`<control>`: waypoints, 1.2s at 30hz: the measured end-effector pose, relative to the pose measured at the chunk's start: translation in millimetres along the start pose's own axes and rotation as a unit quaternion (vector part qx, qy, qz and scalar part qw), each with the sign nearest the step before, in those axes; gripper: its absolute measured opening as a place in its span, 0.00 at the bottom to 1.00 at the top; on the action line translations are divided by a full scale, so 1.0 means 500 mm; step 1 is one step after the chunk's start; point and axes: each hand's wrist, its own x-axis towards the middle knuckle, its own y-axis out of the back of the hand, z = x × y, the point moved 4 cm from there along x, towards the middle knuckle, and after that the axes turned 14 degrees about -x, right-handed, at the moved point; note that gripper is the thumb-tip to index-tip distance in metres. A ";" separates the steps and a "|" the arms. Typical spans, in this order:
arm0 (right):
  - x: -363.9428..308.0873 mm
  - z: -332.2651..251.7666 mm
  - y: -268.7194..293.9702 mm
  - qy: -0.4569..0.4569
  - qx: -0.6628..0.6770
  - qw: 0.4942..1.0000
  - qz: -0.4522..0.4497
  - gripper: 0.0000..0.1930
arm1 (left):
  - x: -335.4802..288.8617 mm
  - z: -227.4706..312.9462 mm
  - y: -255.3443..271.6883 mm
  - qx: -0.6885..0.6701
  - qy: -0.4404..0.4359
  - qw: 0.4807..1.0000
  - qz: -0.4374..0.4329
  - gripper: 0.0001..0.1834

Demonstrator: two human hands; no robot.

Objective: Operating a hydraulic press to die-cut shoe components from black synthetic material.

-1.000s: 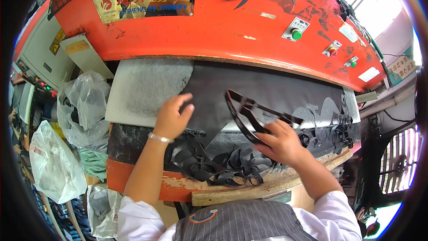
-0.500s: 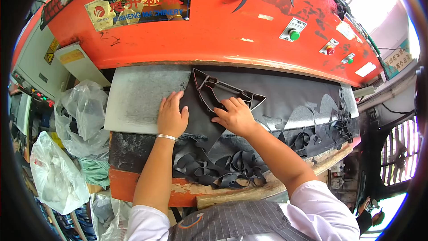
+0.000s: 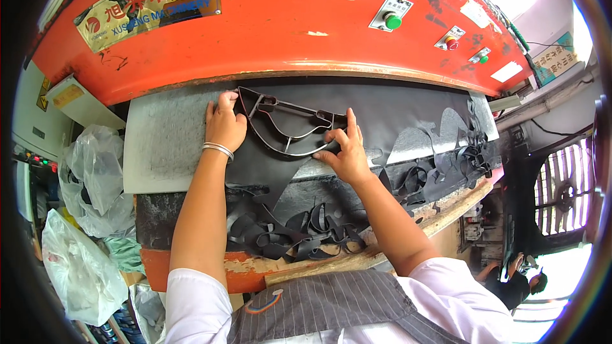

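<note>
A curved metal cutting die (image 3: 296, 106) with inner crosspieces lies on a black sheet of material (image 3: 398, 99). My left hand (image 3: 224, 129), a silver bangle at its wrist, grips the die's pointed left end with bent fingers. At the opposite end my right hand (image 3: 349, 156) holds the die, its thumb on the lower curved edge and its index finger stretched along the right end. Cut-out gaps in the sheet, right of my right hand, bare the pale cutting board (image 3: 169, 134) beneath.
The orange press machine (image 3: 274, 32) spans the far side, carrying green buttons (image 3: 393, 22) and a red button (image 3: 451, 43). Tangled black offcuts (image 3: 299, 232) hang along the near edge. Clear plastic bags (image 3: 83, 267) stand at left. Another person (image 3: 513, 286) is at lower right.
The die has turned so its long straight edge lies more level. My left hand has moved up from the sheet onto its left tip; my right hand has shifted to its right end.
</note>
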 end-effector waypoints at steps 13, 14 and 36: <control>0.042 0.061 0.009 0.071 0.039 0.996 -0.025 0.23 | -0.003 0.016 0.010 -0.104 0.007 0.994 0.019 0.19; 0.036 0.061 0.010 0.074 0.026 0.996 -0.031 0.25 | -0.008 0.021 0.011 -0.097 -0.010 0.995 0.019 0.20; 0.024 0.632 0.657 -0.362 0.096 0.767 0.521 0.44 | -0.216 0.837 -0.059 -0.139 -0.416 0.895 0.081 0.04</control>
